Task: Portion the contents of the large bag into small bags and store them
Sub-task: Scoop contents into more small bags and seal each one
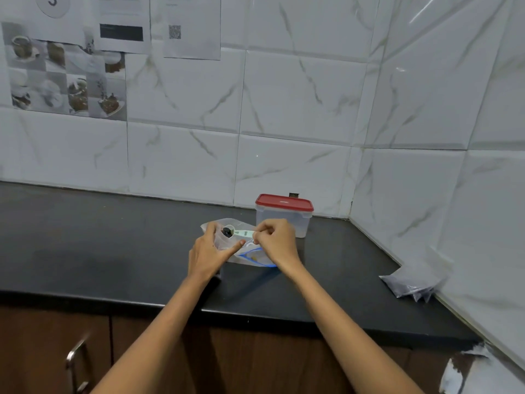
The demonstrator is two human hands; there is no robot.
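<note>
centre frame: right hand (274,237) pinches spoon (237,232), loaded, over small bag (227,241); left hand (211,250), fingers straight, steadies bag on worktop (113,251) for filling.

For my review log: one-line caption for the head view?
Right hand holds scoop over clear bag steadied by left hand.
</note>
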